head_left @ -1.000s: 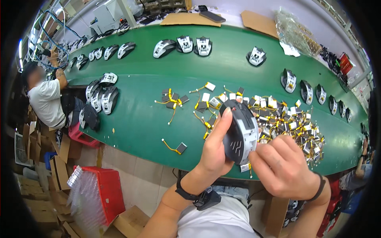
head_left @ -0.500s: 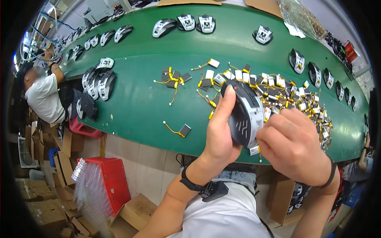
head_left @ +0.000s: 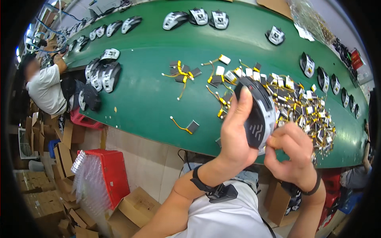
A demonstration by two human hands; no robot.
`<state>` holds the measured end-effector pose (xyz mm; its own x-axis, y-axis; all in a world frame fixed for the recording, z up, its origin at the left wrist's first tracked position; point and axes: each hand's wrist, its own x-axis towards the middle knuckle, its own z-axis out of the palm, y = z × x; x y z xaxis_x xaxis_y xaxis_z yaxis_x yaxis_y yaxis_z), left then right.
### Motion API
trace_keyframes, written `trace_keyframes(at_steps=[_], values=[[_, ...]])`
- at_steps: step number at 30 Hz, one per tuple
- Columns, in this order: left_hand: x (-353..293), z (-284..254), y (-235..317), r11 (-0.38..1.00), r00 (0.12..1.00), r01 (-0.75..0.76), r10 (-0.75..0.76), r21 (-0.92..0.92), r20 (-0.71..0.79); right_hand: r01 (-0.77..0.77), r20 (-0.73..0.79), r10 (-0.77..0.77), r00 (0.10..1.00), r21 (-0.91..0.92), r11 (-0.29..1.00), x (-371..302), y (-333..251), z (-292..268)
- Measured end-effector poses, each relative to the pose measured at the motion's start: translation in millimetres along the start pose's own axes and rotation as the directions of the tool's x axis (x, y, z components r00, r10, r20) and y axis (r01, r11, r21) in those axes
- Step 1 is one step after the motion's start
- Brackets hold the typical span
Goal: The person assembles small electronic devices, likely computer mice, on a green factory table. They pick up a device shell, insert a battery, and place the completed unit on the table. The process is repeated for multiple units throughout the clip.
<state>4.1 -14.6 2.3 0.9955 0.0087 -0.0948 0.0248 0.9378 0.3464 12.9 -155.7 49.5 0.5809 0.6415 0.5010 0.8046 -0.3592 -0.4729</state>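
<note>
A black and light-grey curved plastic mouse body (head_left: pixel 256 129) stands tilted in the left hand (head_left: pixel 236 139), which is closed around its side, thumb pressed along the upper dark face. The right hand (head_left: pixel 291 154) is half curled at the body's lower end, thumb and forefinger drawn close to its pale edge; whether they pinch anything is too small to tell.

For handling this well, a firm palm grip with the thumb off the pale edge seems best, and light fingertip force from the right, since thin plastic could crack or slip.

Beyond the right hand, a loose heap of silver and black flat battery packs with yellow tape (head_left: pixel 305 113) lies on the green tabletop (head_left: pixel 151 115).

Below the right hand, a brown cardboard box (head_left: pixel 275 206) holds dark and whitish parts (head_left: pixel 293 202). Well below and left of the left hand, clear bubble wrap (head_left: pixel 91 174) hangs against a red plastic crate (head_left: pixel 115 172); nearer stands an open tan cardboard carton (head_left: pixel 139 204), its contents hidden.
</note>
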Motion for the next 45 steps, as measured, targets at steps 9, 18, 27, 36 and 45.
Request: trace_keyframes(at_steps=[9, 18, 27, 36, 45], values=[[-1.8, -9.1, -3.8, 0.997, 0.998, 0.066, -0.065, 0.030, -0.026, 0.013, -0.039, -0.014, 0.999, -0.042, 0.999, -18.3, 5.5, 11.5], [-1.9, 0.3, -0.6, 0.973, 0.978, 0.209, -0.207, 0.096, -0.033, -0.003, -0.023, 0.004, 1.000, 0.053, 0.999, -29.8, 9.6, 10.4], [3.5, 7.3, 5.0, 0.973, 0.958, -0.122, 0.065, 0.194, 0.278, -0.287, -0.124, 0.524, 0.842, 0.721, 0.631, -56.7, -1.8, 22.6], [-8.5, -2.5, 12.4, 0.939, 0.935, -0.200, 0.098, 0.281, 0.340, -0.418, 0.360, 0.611, 0.705, 0.907, -0.053, -36.7, -7.7, 33.5], [-7.3, -18.5, 7.8, 0.921, 0.822, -0.335, 0.181, 0.201, 0.540, -0.396, 0.398, 0.588, 0.704, 0.907, -0.140, -38.1, -9.3, 39.4]])
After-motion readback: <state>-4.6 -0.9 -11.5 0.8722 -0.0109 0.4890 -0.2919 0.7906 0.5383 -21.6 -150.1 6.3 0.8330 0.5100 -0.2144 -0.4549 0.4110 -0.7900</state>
